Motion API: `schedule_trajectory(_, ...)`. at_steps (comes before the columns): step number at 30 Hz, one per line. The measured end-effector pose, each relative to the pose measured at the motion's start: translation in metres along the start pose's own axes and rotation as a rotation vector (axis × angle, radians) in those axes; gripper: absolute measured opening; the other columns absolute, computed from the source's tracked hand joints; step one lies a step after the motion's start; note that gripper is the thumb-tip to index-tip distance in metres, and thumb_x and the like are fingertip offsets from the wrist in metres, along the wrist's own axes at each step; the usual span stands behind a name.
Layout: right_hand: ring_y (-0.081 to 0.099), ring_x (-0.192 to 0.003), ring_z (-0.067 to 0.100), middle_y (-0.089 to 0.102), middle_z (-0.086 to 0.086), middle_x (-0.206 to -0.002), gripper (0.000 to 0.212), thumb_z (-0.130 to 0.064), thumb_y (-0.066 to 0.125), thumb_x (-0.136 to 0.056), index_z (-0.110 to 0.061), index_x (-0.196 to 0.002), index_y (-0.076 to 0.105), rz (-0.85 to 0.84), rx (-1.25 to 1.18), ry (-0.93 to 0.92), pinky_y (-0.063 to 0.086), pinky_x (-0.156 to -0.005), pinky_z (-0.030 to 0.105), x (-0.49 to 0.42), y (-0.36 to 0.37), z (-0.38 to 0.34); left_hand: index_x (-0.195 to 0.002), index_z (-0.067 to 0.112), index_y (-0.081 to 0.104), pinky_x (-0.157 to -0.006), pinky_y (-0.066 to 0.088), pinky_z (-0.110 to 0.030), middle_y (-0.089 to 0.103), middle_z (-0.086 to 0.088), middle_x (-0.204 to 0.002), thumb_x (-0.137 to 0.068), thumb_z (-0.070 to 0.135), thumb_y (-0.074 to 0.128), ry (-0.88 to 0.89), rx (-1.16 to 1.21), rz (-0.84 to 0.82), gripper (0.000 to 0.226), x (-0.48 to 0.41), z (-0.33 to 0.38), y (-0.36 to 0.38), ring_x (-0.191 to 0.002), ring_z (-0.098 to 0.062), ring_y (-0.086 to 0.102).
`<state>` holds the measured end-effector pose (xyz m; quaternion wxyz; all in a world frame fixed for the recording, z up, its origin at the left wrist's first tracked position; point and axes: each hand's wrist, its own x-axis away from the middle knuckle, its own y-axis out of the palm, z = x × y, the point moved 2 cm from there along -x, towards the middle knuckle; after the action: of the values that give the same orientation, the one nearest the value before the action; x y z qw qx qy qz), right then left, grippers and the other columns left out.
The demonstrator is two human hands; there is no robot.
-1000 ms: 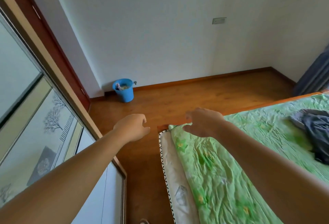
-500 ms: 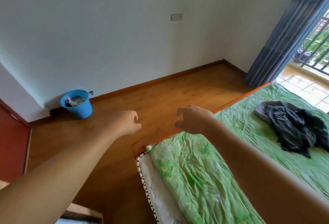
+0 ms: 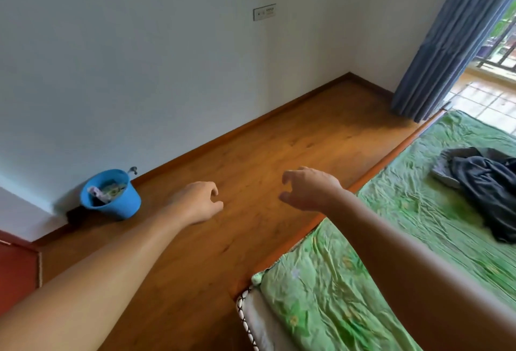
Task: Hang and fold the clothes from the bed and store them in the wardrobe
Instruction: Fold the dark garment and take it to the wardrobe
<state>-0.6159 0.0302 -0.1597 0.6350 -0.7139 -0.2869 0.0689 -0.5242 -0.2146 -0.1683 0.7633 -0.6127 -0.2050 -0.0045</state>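
Bare room: white wall, wooden floor, skirting along the base of the wall. Socket plate high on the wall. Blue bucket stood on the floor against the wall, some scraps inside, too small to name. Blue curtain hung at the far right corner, with a tiled balcony and railings beyond it. Red panel at the lower left edge; could not tell what it belonged to.

Bed ran along the right side, covered by a crumpled green floral sheet, with a wooden frame edge and the white mattress side showing at the near corner. The dark clothes lay in a loose heap on the sheet near the right edge of view, well apart from both hands. The right forearm crossed over the near part of the bed and hid some of the sheet.

Left hand was stretched out over the floor, fingers loosely curled, holding nothing. Right hand was beside it near the bed's edge, fingers bent in a slack claw with the thumb apart, touching nothing.
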Motion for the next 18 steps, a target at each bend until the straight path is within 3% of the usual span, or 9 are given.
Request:
schedule_trajectory(10,0.063,-0.107,0.024,0.061,-0.001,-0.126,0.051,-0.059,0.059,-0.090,-0.036,-0.135,0.053,0.020,-0.027,0.194,0.050,-0.076,0.036,-0.117,-0.009,-0.017,-0.130,0.030,0.055,-0.087,0.058,-0.033,0.061,0.003,-0.130,-0.094,0.048,0.060,0.217,-0.009,-0.036,0.040,-0.169,-0.035,-0.040,-0.110,-0.016,0.062)
schedule_trajectory(18,0.063,-0.103,0.023,0.061,-0.001,-0.120,0.048,-0.057,0.056,-0.090,-0.034,-0.133,0.055,0.013,-0.092,0.407,0.057,-0.087,0.042,-0.243,-0.031,-0.073,-0.134,0.027,0.055,-0.089,0.056,-0.031,0.060,0.001,-0.134,-0.096,0.046,0.059,0.413,-0.085,-0.080,0.042,-0.315,-0.107,-0.103,-0.115,-0.019,0.062)
